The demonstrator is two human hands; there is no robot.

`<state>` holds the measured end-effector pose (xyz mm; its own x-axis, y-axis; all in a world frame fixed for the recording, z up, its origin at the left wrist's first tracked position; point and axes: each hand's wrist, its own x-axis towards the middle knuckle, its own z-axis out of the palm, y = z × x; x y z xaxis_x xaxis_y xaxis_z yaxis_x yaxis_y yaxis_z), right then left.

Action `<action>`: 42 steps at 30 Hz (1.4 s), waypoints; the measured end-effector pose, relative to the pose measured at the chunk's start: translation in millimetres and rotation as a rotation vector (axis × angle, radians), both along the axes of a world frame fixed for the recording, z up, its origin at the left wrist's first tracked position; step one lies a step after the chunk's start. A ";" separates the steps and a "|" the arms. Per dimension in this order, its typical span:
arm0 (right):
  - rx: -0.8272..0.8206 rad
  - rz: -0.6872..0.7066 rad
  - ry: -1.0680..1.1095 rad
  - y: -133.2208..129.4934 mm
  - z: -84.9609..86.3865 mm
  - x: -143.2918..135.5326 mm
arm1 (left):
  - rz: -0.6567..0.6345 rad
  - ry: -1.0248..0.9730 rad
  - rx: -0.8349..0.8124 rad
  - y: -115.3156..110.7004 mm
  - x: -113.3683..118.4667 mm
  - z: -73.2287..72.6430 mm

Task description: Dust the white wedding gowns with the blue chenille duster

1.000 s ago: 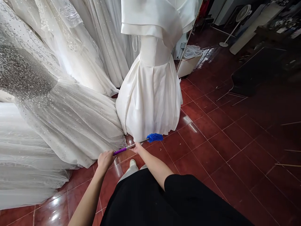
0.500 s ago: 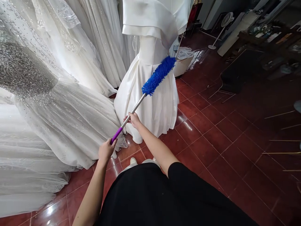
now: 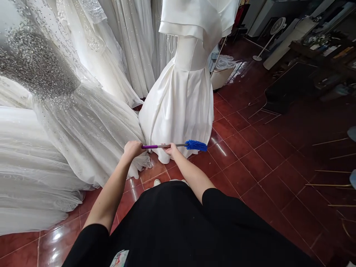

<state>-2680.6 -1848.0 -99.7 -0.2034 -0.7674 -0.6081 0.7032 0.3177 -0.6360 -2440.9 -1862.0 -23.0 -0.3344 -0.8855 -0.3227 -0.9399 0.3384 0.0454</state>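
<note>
A duster [image 3: 196,145] with a blue fluffy head, a metal rod and a purple handle lies almost level across the view. My left hand [image 3: 133,149] is closed around the end of its purple handle. Farther along, my right hand [image 3: 170,149] grips the metal rod just short of the blue head. Behind the duster stands a plain white satin gown [image 3: 183,96] with a wide folded collar. The head is in front of the gown's lower hem at the right; whether it touches the cloth I cannot tell.
A gown with a silver beaded bodice [image 3: 47,66] and a long tulle skirt fills the left, with more white gowns [image 3: 133,44] behind it. Dark red tiles [image 3: 239,155] cover the floor. At the right are a black chair [image 3: 286,89], a standing fan [image 3: 278,26] and thin metal legs [image 3: 328,184].
The duster's blue head has swung down from the gown's waist to near its hem. The rod went from steeply slanted to nearly level. My left hand rose, and my right hand shifted right.
</note>
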 end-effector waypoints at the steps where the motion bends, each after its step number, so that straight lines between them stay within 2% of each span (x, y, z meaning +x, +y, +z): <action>1: 0.021 -0.016 -0.017 -3.5 4.9 -8.2 | -0.020 0.020 -0.021 -9.6 -7.7 6.5; 4: 0.044 -0.105 -0.082 -25.0 30.2 -36.6 | -0.083 0.049 -0.061 -30.9 -36.4 24.6; 7: -0.009 -0.197 -0.175 -53.7 63.9 -57.5 | -0.052 0.072 -0.083 -38.4 -71.0 35.4; 10: -0.063 -0.168 -0.161 -75.2 89.6 -59.6 | 0.029 0.159 -0.118 -32.6 -98.3 35.2; 12: -0.078 -0.100 -0.141 -81.5 96.7 -52.7 | 0.096 0.222 -0.125 -22.4 -104.6 28.2; 16: -0.038 -0.011 -0.072 -81.3 91.3 -37.3 | 0.250 0.300 -0.083 7.8 -88.1 1.1; 19: -0.002 -0.030 -0.046 -82.3 83.3 -33.9 | 0.317 0.329 -0.047 30.0 -68.8 -20.1; 22: 0.013 -0.073 -0.003 -91.3 80.2 -35.5 | 0.341 0.348 -0.032 42.7 -60.5 -30.9; 25: 0.021 -0.093 0.051 -106.7 81.3 -38.4 | 0.356 0.351 -0.035 41.1 -64.5 -28.6; 30: 0.011 -0.080 0.105 -129.1 81.5 -48.0 | 0.380 0.320 -0.053 14.7 -80.5 -6.2; 33: 0.005 -0.072 0.079 -131.9 76.3 -52.9 | 0.399 0.305 -0.061 1.1 -85.7 7.0; 35: -0.001 -0.062 0.060 -127.6 70.4 -52.6 | 0.391 0.301 -0.078 -1.3 -84.6 10.3; 38: -0.044 -0.011 0.050 -113.0 59.4 -45.5 | 0.395 0.276 -0.111 4.8 -77.3 3.4; 42: -0.080 0.065 0.062 -91.7 47.3 -31.3 | 0.451 0.267 -0.106 17.9 -70.5 -18.4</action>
